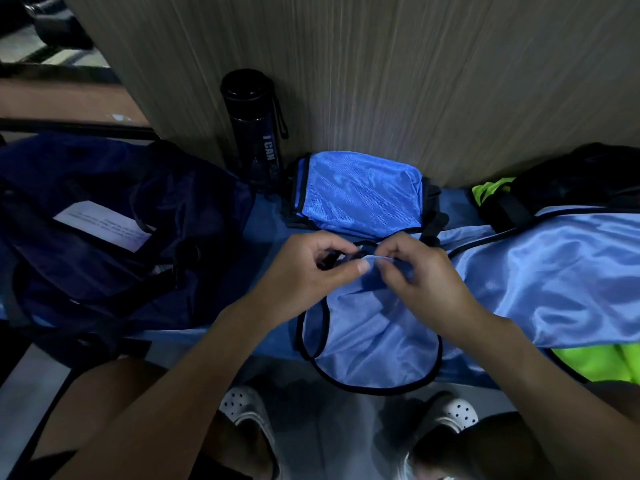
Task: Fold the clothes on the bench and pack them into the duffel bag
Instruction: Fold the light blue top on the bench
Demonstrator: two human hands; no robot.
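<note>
At the centre of the blue bench, a light blue mesh vest with black trim lies spread, its lower edge hanging over the front. The left hand and the right hand, close together, each pinch its upper edge. At 12 o'clock sits a folded blue vest. At 9 o'clock the navy duffel bag rests on the bench, and a black water bottle stands at 11 against a wood-grain panel. A neon green garment shows at 4 o'clock, and white perforated clogs at 6.
</note>
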